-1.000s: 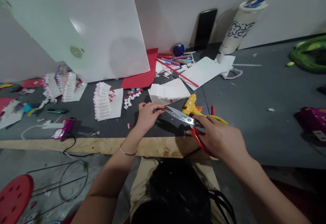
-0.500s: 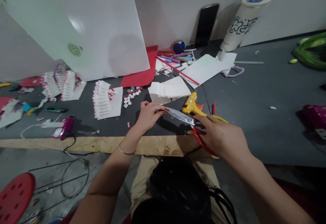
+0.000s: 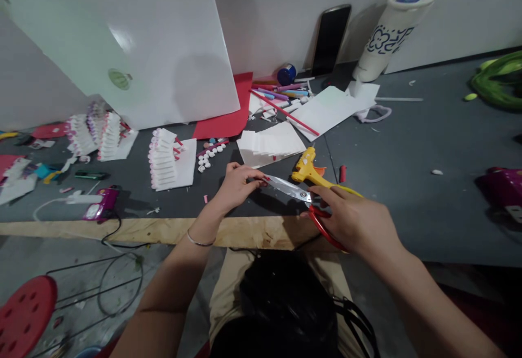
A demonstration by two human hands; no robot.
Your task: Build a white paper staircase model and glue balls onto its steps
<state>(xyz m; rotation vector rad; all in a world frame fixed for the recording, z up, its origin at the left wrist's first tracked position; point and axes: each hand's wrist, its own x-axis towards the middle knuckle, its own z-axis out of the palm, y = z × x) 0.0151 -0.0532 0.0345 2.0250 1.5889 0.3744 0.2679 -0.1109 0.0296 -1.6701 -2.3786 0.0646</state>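
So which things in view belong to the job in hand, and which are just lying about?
Likely in the job:
scissors in the right hand
small red piece pinched by the left hand
yellow glue gun
folded white paper

Seemingly just about:
phone
white bottle
green bundle

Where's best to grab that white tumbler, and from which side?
The white tumbler is probably best gripped around its mid-body, from the front right: it's tall and roughly cylindrical, with the wall close behind and the phone to its left.
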